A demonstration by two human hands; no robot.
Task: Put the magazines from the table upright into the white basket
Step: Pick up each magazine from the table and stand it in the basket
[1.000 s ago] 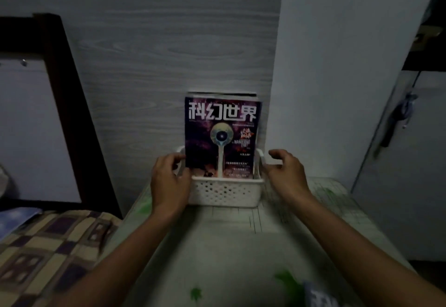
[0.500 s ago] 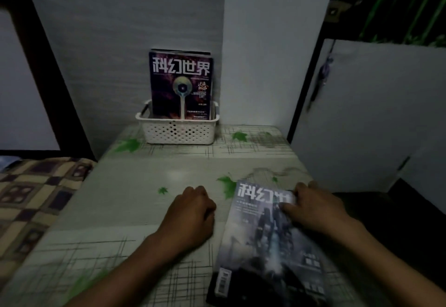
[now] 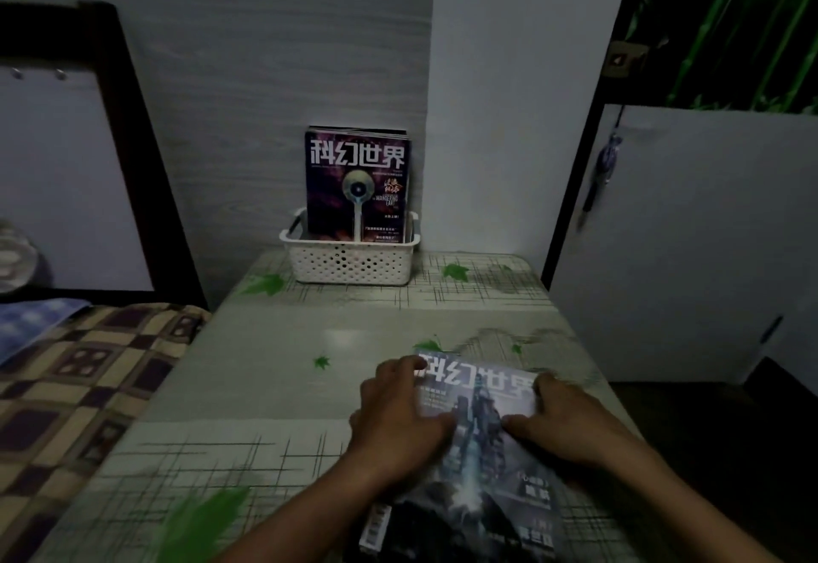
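A grey-blue magazine (image 3: 480, 443) lies flat on the table (image 3: 283, 367), near the front edge and a little to the right. Both hands are on it. The left hand (image 3: 398, 412) lies on the left side of the cover, with fingers bent over the top left corner and the thumb flat on the picture. The right hand (image 3: 562, 421) lies on the right side, with fingers at the top right edge and the thumb pointing in toward the middle. Both hands press on the cover with spread fingers. I cannot tell if any fingers are curled under the edge.

The white basket (image 3: 349, 261) stands at the far end of the table, close to the wall. A purple magazine (image 3: 356, 184) stands upright in it, with more pages showing just behind its top. The front part of the basket looks free, just ahead of the purple cover.

Between the hands and the basket the table top is bare. To the right, the table edge runs close by a white panel (image 3: 690, 243). To the left, a bed with a brown checked blanket (image 3: 84, 381) meets the table side.

The table cloth is pale with dark crossed lines and green leaves. The room is dim. The wall behind the basket is grey with wood lines, and white beside it.
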